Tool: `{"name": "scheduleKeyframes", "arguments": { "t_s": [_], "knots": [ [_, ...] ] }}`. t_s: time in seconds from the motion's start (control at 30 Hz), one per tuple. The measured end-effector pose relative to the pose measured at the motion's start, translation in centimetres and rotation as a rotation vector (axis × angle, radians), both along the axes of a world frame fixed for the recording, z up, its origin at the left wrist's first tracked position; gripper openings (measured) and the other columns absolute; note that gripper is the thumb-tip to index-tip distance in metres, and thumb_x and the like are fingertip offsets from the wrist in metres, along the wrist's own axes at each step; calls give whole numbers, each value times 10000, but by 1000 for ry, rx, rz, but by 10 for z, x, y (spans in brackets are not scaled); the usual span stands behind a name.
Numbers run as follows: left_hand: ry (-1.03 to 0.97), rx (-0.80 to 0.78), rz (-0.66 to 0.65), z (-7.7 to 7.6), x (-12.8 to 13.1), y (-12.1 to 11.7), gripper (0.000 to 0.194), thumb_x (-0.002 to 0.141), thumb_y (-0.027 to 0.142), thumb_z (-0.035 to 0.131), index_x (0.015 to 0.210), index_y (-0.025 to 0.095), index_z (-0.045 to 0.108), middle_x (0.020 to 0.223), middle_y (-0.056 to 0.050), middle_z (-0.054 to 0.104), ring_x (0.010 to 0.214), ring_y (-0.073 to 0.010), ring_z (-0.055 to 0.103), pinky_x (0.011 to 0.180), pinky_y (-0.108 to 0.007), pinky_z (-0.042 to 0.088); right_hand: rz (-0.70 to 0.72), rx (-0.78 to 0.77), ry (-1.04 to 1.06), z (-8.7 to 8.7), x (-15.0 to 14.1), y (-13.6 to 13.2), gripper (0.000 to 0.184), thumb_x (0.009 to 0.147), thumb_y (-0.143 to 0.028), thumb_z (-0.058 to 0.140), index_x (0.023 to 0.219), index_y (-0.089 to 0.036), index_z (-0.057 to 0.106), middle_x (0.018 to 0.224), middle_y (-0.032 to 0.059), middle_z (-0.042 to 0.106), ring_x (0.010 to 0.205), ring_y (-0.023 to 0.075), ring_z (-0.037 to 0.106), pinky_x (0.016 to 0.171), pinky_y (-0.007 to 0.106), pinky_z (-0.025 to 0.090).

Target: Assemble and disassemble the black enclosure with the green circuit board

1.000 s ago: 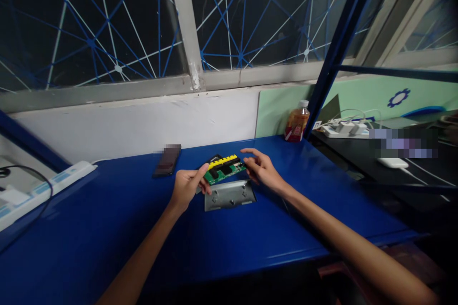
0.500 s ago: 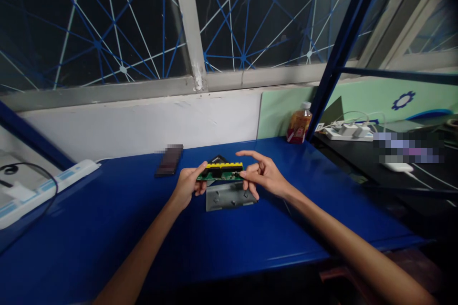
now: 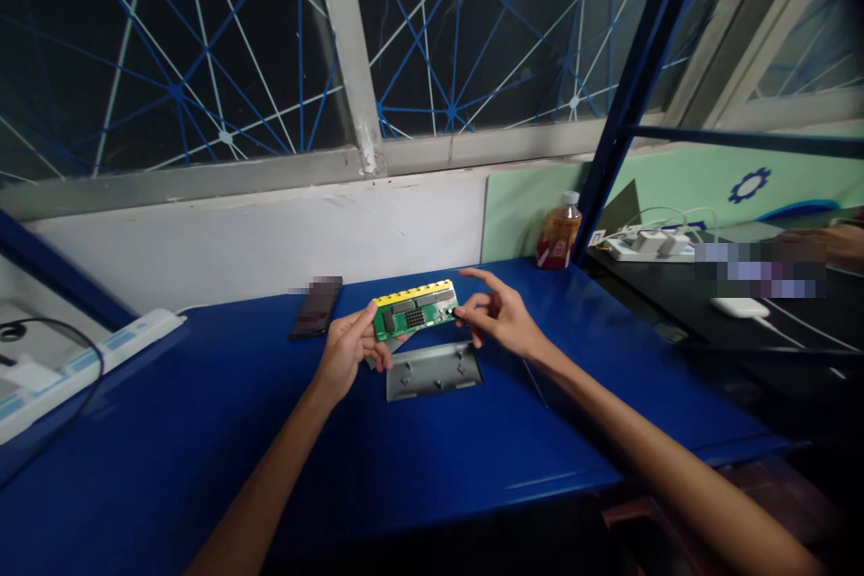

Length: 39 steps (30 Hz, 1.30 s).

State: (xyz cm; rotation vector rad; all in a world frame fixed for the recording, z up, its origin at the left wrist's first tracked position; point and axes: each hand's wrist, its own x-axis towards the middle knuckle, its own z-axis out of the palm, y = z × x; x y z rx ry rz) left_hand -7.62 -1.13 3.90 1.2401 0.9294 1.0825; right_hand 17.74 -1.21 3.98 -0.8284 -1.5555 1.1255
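Left hand (image 3: pixel 344 351) grips green circuit board (image 3: pixel 417 315); right hand (image 3: pixel 505 317) at its right end, can't tell if pinching; one-sided grip could slip, dropping board onto gray cover (image 3: pixel 436 374).

- Left grip (image 3: pixel 347 346): bare hand; thumb and fingers uncovered.
- Right grip (image 3: pixel 503 315): bare hand; slim fingers, uncovered to the tips.
- Left wrist (image 3: pixel 322 396): bare; narrower than the hand.
- Right wrist (image 3: pixel 545 357): bare; likewise narrow.
- Left forearm (image 3: pixel 274 468): bare along its visible length; slim, smooth outline, widening away from the wrist.
- Right forearm (image 3: pixel 627 432): bare along its visible length; same tapered shape.
- Fingernails: too small to tell.
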Motion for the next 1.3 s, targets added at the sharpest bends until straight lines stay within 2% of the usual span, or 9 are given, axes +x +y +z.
{"name": "scheduleKeyframes", "arguments": {
  "t_s": [0.13, 0.3, 0.47, 0.6, 0.8, 0.9, 1.03, 1.2, 1.3],
  "knots": [
    [13, 18, -56, 4, -1, -2, 427, 888, 486, 522, 975, 72, 583, 754, -133, 723, 466, -177, 650, 459, -254, 460, -30, 22, -34, -3, 6, 6, 595, 778, -366, 686, 1295, -182, 457, 720, 7, 668, 451, 111, 560, 423, 251, 444],
    [139, -28, 0, 3, -1, 0, 443, 864, 541, 533, 828, 100, 566, 611, -106, 699, 436, -187, 643, 431, -230, 426, -66, 24, -143, -10, 12, 14, 338, 762, -398, 700, 965, -133, 648, 716, 47, 667, 548, 147, 601, 543, 305, 488],
    [218, 10, -28, 4, -2, 0, 437, 838, 515, 576, 689, 104, 589, 569, -124, 685, 487, -191, 650, 452, -238, 463, -51, 111, -264, -5, 13, 9, 238, 821, -380, 639, 962, -193, 595, 789, 20, 640, 542, 139, 612, 531, 281, 476],
    [252, 93, -50, 6, -4, -1, 380, 794, 448, 646, 813, 72, 695, 631, -112, 699, 521, -166, 632, 452, -229, 474, -49, 169, -461, 0, 13, 2, 108, 873, -315, 562, 929, -223, 552, 726, -15, 633, 469, 117, 580, 475, 244, 428],
    [327, 126, 14, 1, -4, -1, 495, 836, 477, 587, 552, 82, 677, 510, -101, 652, 415, -120, 558, 461, -222, 459, 143, -13, -346, 4, 11, 1, 185, 902, -369, 511, 836, -196, 517, 657, -14, 595, 468, 121, 575, 432, 245, 449],
    [289, 63, -66, 1, -2, -2, 474, 846, 481, 579, 675, 62, 722, 601, -123, 685, 464, -136, 593, 481, -232, 476, 203, -115, -257, 6, 12, 1, 243, 901, -404, 513, 793, -187, 502, 570, -27, 551, 445, 126, 566, 414, 251, 458],
    [195, -12, -165, 1, -1, -2, 423, 820, 452, 626, 860, 44, 730, 786, -165, 705, 595, -172, 629, 505, -260, 511, 181, -129, -240, 5, 15, 3, 262, 888, -426, 531, 798, -179, 519, 595, -14, 561, 464, 128, 574, 399, 246, 455],
    [232, 7, -93, -2, -4, 0, 395, 777, 418, 667, 901, 49, 738, 648, -97, 656, 537, -159, 600, 530, -277, 515, 316, -220, -259, 5, 16, 3, 281, 899, -445, 495, 881, -170, 549, 844, 52, 611, 567, 125, 592, 386, 228, 465],
    [329, 62, -132, 1, -7, 0, 368, 759, 379, 676, 971, 86, 742, 664, -78, 659, 517, -142, 568, 511, -255, 479, 320, -187, -337, 6, 16, 1, 335, 898, -476, 493, 956, -163, 597, 792, 45, 600, 570, 119, 556, 391, 215, 446]
  ]
}}
